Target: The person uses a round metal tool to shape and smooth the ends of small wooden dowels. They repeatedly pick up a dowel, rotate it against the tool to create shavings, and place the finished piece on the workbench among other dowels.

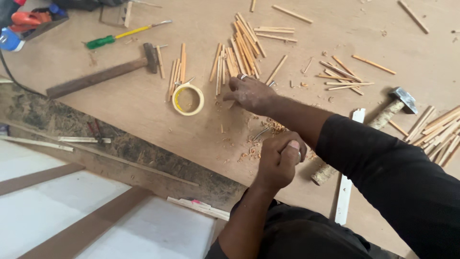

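The left grip (pixel 280 158) is clenched around a thin metal tool (pixel 261 133) above wood shavings (pixel 275 127) on the desk (pixel 143 105). The right grip (pixel 250 92), fingers together, presses down on wooden sticks (pixel 242 50) beside a tape roll (pixel 188 99).

tape roll (pixel 188 99) between hammer (pixel 103 73) and sticks (pixel 244 45)

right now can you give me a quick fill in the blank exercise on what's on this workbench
1. The right hand reaches toward a pile of thin wooden ____.
2. The roll of tape lies flat on the ____.
3. The screwdriver has a ____ handle.
4. The left hand is closed in a ____ above the wood shavings.

Missing words: sticks; board; green; fist
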